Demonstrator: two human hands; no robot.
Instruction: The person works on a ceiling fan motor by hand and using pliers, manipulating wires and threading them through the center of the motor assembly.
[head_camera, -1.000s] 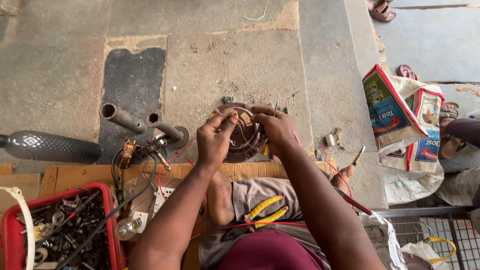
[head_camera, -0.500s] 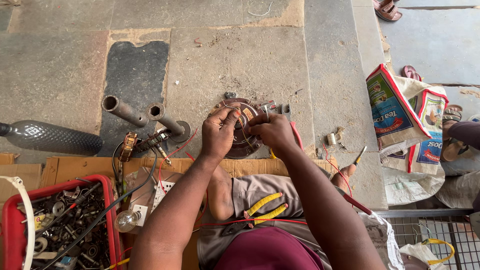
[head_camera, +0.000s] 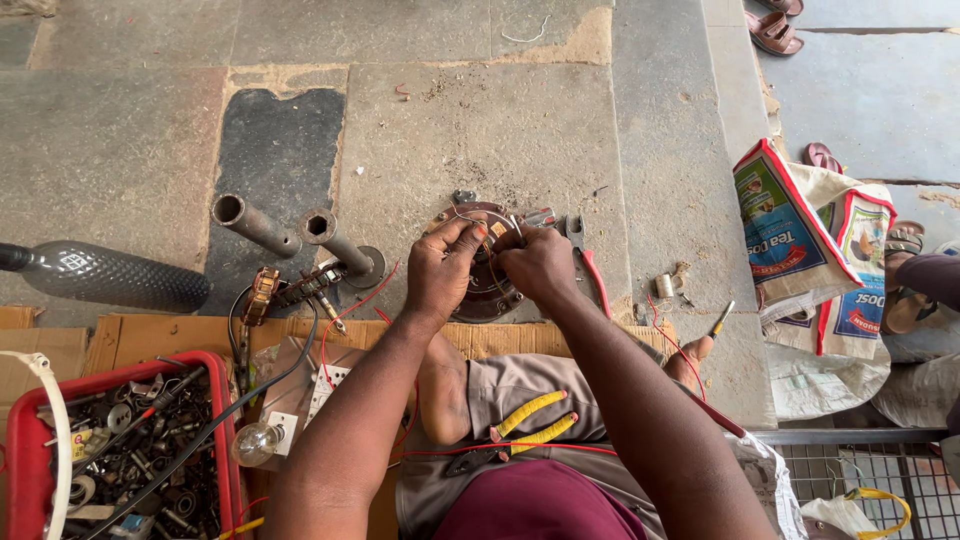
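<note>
Stone floor (head_camera: 520, 120), and both hands are on the round motor winding (head_camera: 487, 290): left hand (head_camera: 445, 268) and right hand (head_camera: 535, 262) fingers pinched shut on its thin wire (head_camera: 470, 215), red-handled pliers (head_camera: 585, 262) just right.

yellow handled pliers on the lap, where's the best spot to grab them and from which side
Probably by the two yellow handles of the pliers, coming from above on the right-hand side. The handles lie spread and bare across the lap, while the dark jaw end points toward the left arm and sits under a red wire.

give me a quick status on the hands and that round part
Left hand and right hand both pinching thin wire over round metal part on stone floor. Red-handled pliers right beside. Nothing blocking.
</note>
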